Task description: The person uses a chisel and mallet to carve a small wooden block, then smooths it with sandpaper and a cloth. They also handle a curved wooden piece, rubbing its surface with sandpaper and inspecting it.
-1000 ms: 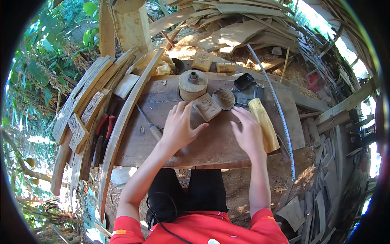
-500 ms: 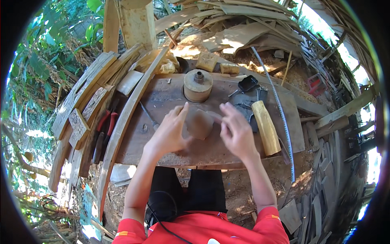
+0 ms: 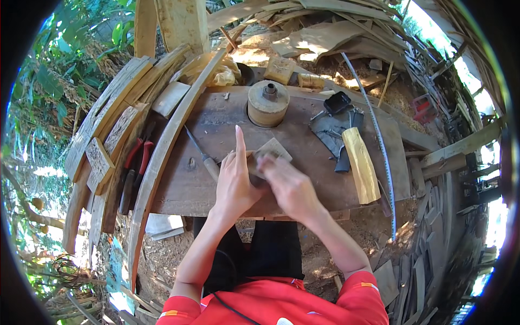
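Observation:
My left hand [image 3: 234, 184] is above the table's near half, index finger stretched straight up and the others partly bent. Close beside it is my right hand [image 3: 295, 190], its fingertips smeared by motion over a small square wooden block [image 3: 275, 149]. Whether the fingers grip the block is hidden. A thin-bladed tool with a wooden handle [image 3: 210, 167] lies just left of my left hand. Beyond the block stands a round wooden cylinder [image 3: 267, 111] with a short metal tube on top.
On the wooden table [image 3: 325, 189] are a yellowish split log [image 3: 360, 168], a black tray [image 3: 337, 102] and a long measuring strip [image 3: 379, 135]. Curved planks [image 3: 162, 157] line the left side, with red-handled pliers [image 3: 145, 157] among them. Stacked boards surround the table.
My hands have come closer together, the right one moving left over the block. The block, blurred before, now shows its square outline. The view has shifted slightly.

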{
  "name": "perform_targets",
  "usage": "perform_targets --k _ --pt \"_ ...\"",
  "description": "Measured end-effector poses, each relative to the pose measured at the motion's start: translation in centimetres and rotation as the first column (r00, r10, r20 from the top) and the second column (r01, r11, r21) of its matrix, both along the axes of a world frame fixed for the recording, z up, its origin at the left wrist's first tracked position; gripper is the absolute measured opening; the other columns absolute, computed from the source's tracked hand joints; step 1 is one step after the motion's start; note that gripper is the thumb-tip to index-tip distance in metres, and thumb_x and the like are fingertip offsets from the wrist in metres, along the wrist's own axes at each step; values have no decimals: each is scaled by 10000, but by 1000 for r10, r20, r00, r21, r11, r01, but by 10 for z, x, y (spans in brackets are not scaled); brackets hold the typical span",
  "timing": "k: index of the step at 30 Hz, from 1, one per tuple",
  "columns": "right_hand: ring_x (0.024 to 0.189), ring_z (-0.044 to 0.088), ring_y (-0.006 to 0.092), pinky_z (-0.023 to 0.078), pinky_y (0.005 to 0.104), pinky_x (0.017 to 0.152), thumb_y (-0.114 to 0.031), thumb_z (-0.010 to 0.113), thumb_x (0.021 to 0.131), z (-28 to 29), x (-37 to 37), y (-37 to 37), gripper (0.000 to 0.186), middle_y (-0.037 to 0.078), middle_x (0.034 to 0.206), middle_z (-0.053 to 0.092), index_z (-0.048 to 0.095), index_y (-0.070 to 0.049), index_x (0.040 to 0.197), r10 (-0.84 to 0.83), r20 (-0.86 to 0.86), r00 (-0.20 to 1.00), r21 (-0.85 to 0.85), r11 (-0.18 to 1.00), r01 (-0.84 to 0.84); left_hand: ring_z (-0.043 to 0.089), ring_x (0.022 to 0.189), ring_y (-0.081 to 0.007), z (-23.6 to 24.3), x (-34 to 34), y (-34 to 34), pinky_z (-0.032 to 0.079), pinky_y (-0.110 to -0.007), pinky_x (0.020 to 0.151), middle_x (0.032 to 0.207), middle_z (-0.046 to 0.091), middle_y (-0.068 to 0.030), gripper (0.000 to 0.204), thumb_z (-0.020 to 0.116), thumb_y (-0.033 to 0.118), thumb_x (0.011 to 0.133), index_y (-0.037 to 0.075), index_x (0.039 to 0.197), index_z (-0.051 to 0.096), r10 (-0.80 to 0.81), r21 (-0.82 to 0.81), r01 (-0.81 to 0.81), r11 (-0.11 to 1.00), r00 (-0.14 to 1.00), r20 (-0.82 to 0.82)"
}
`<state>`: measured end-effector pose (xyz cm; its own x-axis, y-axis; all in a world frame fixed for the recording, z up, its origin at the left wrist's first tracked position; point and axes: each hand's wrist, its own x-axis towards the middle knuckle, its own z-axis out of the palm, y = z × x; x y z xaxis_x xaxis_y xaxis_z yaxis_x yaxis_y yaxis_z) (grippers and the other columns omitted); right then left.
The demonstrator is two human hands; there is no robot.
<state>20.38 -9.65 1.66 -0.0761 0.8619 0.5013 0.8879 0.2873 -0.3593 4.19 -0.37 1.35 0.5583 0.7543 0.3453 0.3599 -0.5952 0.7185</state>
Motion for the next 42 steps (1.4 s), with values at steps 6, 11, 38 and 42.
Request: perform_targets --k 6,11,38,42 --pt "1302 667 375 547 487 1111 -25 591 961 -2 -16 -9 358 213 1345 712 673 29 1305 59 11 998 -8 998 -59 658 1152 -445 -4 -4 1 494 -489 1069 1198 714 -246 1422 909 94 605 -6 1715 25 -1 -35 1 999 1000 13" --pt "1197 711 370 588 460 1016 -14 611 948 -3 -10 -2 389 225 1282 723 671 30 1330 -88 22 996 52 995 87 674 1173 -451 0 -4 -2 522 -496 1053 1243 719 -262 1482 958 176 624 55 1731 -21 21 -77 -24 997 999 -39" --pt "1166 735 345 610 446 969 -15 640 955 -13 -34 -7 270 207 1233 752 684 -1 1221 -56 -52 997 129 990 62 712 1073 -398 -6 0 -7 553 -454 980 1180 737 -206 1332 931 208 665 -80 1683 121 99 -37 -105 994 987 -127" --pt "1190 734 366 602 442 1037 -40 643 939 -13 -1 11 290 234 1276 739 667 29 1220 -262 -31 965 137 955 263 737 1111 -401 -9 -3 -10 561 -459 1003 1211 758 -206 1316 944 219 690 -35 1699 139 97 -28 -99 995 993 -64"
